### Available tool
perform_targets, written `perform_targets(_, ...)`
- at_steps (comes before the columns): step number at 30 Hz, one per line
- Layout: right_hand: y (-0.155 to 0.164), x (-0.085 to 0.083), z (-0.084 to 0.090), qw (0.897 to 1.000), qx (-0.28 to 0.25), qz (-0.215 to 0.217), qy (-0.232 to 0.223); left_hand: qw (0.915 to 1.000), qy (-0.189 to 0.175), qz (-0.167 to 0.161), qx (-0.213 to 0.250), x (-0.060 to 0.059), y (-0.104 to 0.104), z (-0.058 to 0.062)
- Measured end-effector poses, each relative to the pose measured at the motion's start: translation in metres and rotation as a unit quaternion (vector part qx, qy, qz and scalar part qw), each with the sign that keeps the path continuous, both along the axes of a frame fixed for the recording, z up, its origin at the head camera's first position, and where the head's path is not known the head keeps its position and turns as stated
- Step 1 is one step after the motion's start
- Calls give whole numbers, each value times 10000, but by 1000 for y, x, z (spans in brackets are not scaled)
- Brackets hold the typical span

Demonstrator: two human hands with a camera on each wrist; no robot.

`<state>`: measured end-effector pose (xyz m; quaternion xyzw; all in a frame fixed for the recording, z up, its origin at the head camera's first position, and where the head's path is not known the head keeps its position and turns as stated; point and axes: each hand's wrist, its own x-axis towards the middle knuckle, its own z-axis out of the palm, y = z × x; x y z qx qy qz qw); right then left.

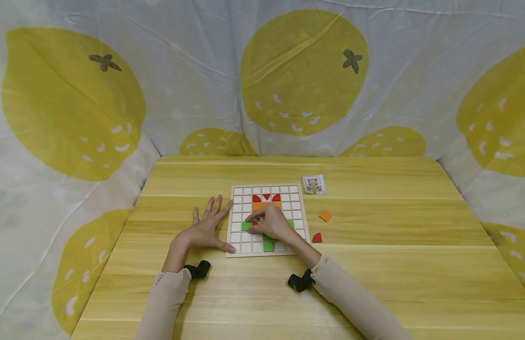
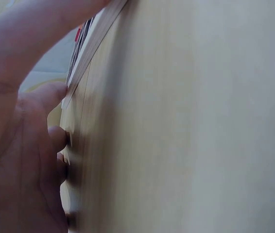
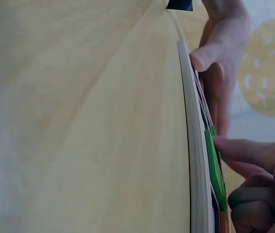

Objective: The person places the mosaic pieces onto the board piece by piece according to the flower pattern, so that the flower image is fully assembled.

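Observation:
A white gridded puzzle board point(image 1: 237, 217) with a pale wooden rim lies on the table. Red shapes point(image 1: 276, 198), an orange tile point(image 1: 256, 206) and green tiles point(image 1: 268, 246) sit in its cells. My left hand point(image 1: 204, 231) spreads beside the board's left edge, its thumb on the lower left corner and its index fingertip at the rim. Over the middle of the board, my right hand point(image 1: 272, 222) has curled fingers, with thumb and index fingertips pinching at a green tile point(image 1: 245, 226) on the left. The right hand covers several central cells.
To the right of the board lie a loose orange square point(image 1: 325, 216) and a red quarter-circle piece point(image 1: 317, 237). A small printed pattern card point(image 1: 314, 184) lies near the board's upper right corner. Behind the wooden table point(image 1: 373, 283) hangs a lemon-print cloth point(image 1: 194, 71).

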<state>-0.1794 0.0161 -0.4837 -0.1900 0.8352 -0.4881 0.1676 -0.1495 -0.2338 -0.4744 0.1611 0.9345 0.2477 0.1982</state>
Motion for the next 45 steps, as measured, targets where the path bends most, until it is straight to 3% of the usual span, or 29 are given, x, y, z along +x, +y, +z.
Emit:
perform_targets(8, 15, 1, 11, 9996, -31, 171, -236, 10000, -14, 10, 41, 0, 0, 0)
perform_targets(22, 113, -5, 25, 9979, 222, -591, -175, 9999, 53, -12, 106, 1, 1, -1)
perform_targets(33, 182, -8, 14, 9928, 357, -1114, -268, 10000, 4, 10, 79, 0, 0, 1)
perform_targets(45, 208, -6, 6, 9898, 489, -1261, -456, 10000, -22, 16, 95, 0, 0, 1)
